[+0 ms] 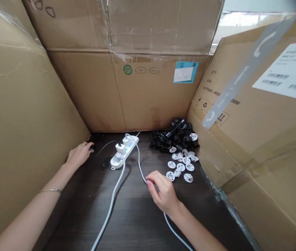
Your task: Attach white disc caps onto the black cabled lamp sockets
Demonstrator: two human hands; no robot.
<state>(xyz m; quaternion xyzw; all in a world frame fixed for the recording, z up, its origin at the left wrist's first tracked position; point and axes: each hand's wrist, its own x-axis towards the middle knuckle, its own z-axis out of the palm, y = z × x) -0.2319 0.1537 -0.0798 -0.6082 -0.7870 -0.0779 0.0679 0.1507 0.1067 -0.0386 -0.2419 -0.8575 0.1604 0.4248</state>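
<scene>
Two bare hands sit well apart on a dark wooden tabletop: the right hand pinches a thin white cable near small white plastic discs and heaped black plug parts, while the left hand rests beside a white power strip.

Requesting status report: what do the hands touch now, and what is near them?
Right hand at white cable, near white discs. Left hand by thin black cord. Power strip between them.
</scene>
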